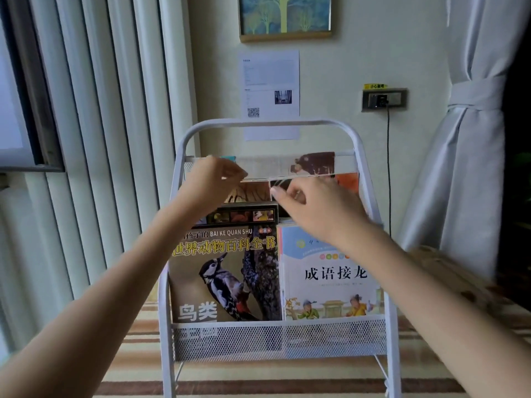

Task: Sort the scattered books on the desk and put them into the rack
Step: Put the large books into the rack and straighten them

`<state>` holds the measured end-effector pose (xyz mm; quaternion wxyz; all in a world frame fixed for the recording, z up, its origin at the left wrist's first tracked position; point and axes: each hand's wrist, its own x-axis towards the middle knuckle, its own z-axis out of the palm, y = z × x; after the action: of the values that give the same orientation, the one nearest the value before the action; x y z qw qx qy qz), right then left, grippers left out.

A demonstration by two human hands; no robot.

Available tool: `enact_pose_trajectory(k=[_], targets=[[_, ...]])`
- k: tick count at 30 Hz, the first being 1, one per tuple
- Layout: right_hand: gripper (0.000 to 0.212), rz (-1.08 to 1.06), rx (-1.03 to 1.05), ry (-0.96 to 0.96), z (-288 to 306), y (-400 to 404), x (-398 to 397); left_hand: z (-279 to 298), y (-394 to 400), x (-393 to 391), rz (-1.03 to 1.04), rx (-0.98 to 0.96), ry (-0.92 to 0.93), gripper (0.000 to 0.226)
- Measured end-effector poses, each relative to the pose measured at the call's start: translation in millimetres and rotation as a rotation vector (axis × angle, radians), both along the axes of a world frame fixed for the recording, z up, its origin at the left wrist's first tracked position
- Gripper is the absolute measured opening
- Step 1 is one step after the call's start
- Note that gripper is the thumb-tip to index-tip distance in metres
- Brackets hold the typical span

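The book (287,168) in hand is a thin, glossy picture book, held level and edge-on above the upper tier of the rack (270,123), its top cover tilted toward the wall. It looks light and somewhat bendy — likely to sag if held at one corner only, and the slick cover could slide between fingertips, so a pinch at both near corners seems the sound hold. That is about how it is taken: the left hand (214,182) pinches its near edge at the left, the right hand (313,202) has thumb and fingers curled on the near edge further right, the two hands apart. Below it, other books already stand in the upper tier, and their tops may catch the incoming edge. In the lower tier stand a bird book (227,271) and, just beside it on the right, a pale book (330,274), both behind the mesh front (278,337). The rack's top bar and cross rail frame the slot — the book must go in between them. A paper sheet (268,84), a picture (286,17), a socket (383,99) with its cord, and a tied curtain (471,139) lie beyond, out of the way.
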<state>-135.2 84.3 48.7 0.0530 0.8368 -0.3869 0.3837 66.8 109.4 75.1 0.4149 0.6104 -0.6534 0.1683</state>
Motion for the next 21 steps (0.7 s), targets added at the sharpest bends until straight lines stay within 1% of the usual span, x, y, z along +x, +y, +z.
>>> enact_pose_trajectory(k=[1,3,4,5,8,11,14,17,18,20,21], targets=[[0.062,-0.072,0.002,0.091,-13.7,4.0,3.0,-12.6,9.3,-3.4,0.036,-0.049,-0.016,0.022],[0.074,-0.208,-0.032,0.277,-34.6,4.5,10.8,-41.1,20.3,-14.3,0.166,-0.091,-0.174,0.032],[0.072,-0.234,-0.081,0.311,-40.9,2.6,14.1,-53.0,20.4,-18.3,0.229,-0.121,-0.260,0.037],[0.066,-0.235,-0.128,0.307,-44.2,-0.3,16.0,-60.0,18.6,-20.1,0.273,-0.161,-0.309,0.038],[0.042,-0.181,-0.249,0.214,-47.9,-12.4,15.6,-63.9,10.0,-16.3,0.298,-0.249,-0.322,0.033],[0.032,-0.172,-0.363,0.133,-54.4,-20.4,16.6,-70.7,4.9,-10.8,0.322,-0.323,-0.404,0.032],[0.032,-0.161,-0.442,0.066,-58.8,-22.4,17.8,-74.0,0.3,-8.0,0.345,-0.398,-0.455,0.031],[0.043,-0.066,-0.383,0.048,-53.8,-18.6,15.2,-74.0,-0.8,-8.7,0.338,-0.448,-0.458,0.029],[0.047,0.001,-0.332,-0.019,-49.7,-16.2,13.9,-74.5,-0.2,-8.4,0.334,-0.464,-0.458,0.029],[0.047,0.146,-0.268,-0.208,-39.7,-10.5,14.7,-75.5,3.4,-7.5,0.316,-0.489,-0.453,0.030],[0.044,0.159,-0.278,-0.224,-34.2,-9.6,16.9,-75.6,6.3,-8.2,0.301,-0.491,-0.452,0.030]])
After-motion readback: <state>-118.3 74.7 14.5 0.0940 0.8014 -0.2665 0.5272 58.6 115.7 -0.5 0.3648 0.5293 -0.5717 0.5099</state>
